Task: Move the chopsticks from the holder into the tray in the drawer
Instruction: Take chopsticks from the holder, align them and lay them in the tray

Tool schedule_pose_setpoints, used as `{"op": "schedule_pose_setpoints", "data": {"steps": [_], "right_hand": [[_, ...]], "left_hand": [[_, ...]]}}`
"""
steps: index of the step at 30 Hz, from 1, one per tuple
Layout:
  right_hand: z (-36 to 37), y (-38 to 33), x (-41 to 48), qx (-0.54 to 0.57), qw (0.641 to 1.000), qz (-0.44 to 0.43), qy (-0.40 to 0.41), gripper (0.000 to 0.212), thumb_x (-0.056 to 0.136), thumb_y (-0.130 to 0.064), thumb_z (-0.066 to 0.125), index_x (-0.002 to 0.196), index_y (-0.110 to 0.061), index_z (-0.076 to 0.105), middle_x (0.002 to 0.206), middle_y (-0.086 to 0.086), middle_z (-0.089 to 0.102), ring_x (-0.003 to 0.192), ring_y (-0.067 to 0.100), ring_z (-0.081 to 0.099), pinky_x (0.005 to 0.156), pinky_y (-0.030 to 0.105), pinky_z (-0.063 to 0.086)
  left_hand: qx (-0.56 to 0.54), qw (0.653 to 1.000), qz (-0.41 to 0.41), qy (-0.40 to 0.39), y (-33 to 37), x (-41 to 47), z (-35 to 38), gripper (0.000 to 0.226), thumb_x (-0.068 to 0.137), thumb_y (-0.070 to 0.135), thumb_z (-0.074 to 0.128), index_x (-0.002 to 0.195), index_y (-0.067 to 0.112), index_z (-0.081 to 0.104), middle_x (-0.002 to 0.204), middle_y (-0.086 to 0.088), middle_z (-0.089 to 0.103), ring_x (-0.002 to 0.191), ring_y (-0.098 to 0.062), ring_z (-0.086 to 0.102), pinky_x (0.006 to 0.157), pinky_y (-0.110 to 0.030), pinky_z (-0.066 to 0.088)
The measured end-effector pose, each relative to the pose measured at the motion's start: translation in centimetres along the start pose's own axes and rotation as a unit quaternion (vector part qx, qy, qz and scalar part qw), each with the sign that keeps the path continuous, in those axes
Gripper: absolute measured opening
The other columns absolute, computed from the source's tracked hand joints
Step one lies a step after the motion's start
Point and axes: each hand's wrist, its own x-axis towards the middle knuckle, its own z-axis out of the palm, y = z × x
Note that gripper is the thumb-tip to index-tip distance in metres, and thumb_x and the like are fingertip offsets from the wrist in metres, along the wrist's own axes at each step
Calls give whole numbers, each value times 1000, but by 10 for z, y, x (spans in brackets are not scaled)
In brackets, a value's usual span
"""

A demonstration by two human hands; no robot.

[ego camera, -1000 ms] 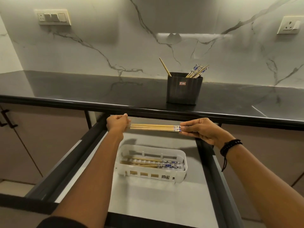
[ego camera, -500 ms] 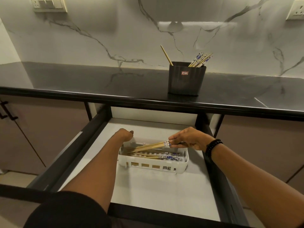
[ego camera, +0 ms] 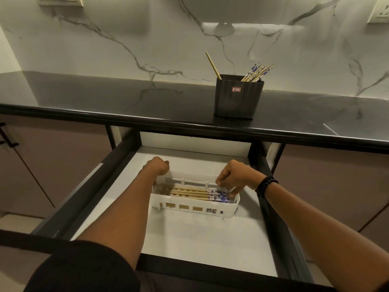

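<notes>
A: Where do the chopsticks in the tray (ego camera: 190,192) lie against the fingers?

B: Head view, the only one. They lie flat along the white slotted plastic tray (ego camera: 194,209), bare wooden ends to the left, blue-patterned ends to the right. The right hand (ego camera: 235,175) hangs over the patterned ends; its fingers (ego camera: 235,191) curl down and touch or nearly touch them. Whether they pinch a stick, I cannot tell.

A: And the left hand (ego camera: 156,166)?

B: A loose fist at the tray's left end, above the bare tips. Its fingers are folded under, so any hold is hidden.

A: How many sticks?

B: About five or six in the tray; they overlap, so no firm count. In the dark ribbed holder (ego camera: 237,96) on the glossy black bench (ego camera: 126,98), one plain stick leans left and a bundle (ego camera: 257,72) leans right, too tight to count.

A: The tray's place?

B: On the pale floor of the one open drawer (ego camera: 185,239), towards its back.
</notes>
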Motion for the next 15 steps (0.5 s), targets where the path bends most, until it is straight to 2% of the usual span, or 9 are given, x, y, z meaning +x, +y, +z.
{"op": "schedule_pose_setpoints", "data": {"steps": [3, 5, 9, 11, 13, 15], "right_hand": [[1, 0, -1, 0, 1000, -7, 9, 18, 89, -11, 69, 106, -4, 74, 110, 14, 73, 84, 21, 72, 51, 16, 57], [1, -1, 0, 4, 1000, -16, 17, 19, 90, -11, 69, 107, -3, 73, 111, 14, 73, 85, 22, 72, 53, 16, 57], [-3, -6, 1, 28, 998, -34, 45, 21, 90, -11, 69, 109, -2, 71, 105, 17, 73, 91, 28, 74, 74, 31, 63], [-6, -10, 0, 56, 994, -53, 78, 21, 90, -13, 70, 107, -1, 71, 100, 18, 73, 87, 27, 74, 75, 31, 62], [-11, -12, -2, 86, 985, -83, 121, 21, 90, -15, 70, 102, 1, 72, 96, 18, 74, 79, 22, 73, 68, 24, 61], [-17, -14, -4, 106, 971, -123, 175, 22, 91, -18, 69, 98, 2, 72, 91, 19, 74, 76, 22, 73, 66, 24, 62]], "left_hand": [[-1, 1000, 3, 1, 0, -1, 0, 51, 102, 35, 38, 139, 0, 36, 140, -20, 46, 121, -36, 51, 95, -37, 45], [-2, 1000, 3, 4, -1, 0, 0, 50, 102, 35, 39, 138, 0, 38, 138, -20, 48, 119, -36, 52, 93, -37, 46], [14, 999, 22, 38, 2, 1, -1, 48, 101, 36, 41, 134, 1, 43, 133, -19, 52, 117, -35, 52, 92, -39, 45], [3, 995, 55, 83, 7, 0, -4, 40, 99, 35, 46, 122, 4, 52, 114, -14, 59, 102, -30, 58, 82, -37, 46], [-11, 985, 100, 139, 17, -4, -8, 31, 98, 37, 49, 106, 8, 58, 91, -8, 59, 81, -21, 56, 69, -32, 43], [-11, 966, 163, 199, 30, -13, -14, 30, 97, 39, 49, 97, 11, 59, 85, -5, 59, 75, -15, 53, 65, -29, 40]]}}
